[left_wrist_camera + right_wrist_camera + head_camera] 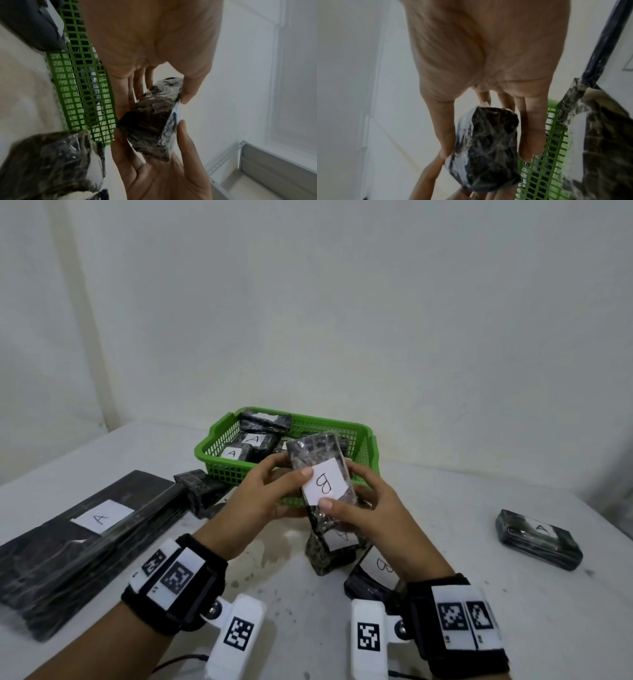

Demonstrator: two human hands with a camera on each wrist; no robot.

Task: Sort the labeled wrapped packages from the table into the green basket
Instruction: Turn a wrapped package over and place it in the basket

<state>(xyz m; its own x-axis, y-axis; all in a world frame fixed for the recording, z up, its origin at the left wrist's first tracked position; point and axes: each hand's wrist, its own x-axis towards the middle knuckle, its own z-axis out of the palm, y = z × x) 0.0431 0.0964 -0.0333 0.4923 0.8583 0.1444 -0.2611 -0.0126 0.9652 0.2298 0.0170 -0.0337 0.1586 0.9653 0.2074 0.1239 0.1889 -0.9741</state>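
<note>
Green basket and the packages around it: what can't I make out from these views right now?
- Green basket, head view: its right half is hidden by the held B package.
- Package under the right hand: label partly covered.
- Top package in basket: label too small to read.
- Wrist views: no labels readable.

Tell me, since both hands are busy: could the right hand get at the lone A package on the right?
Probably not yet: the right hand grips the B package with the left hand. The table toward the A package looks bare.
</note>
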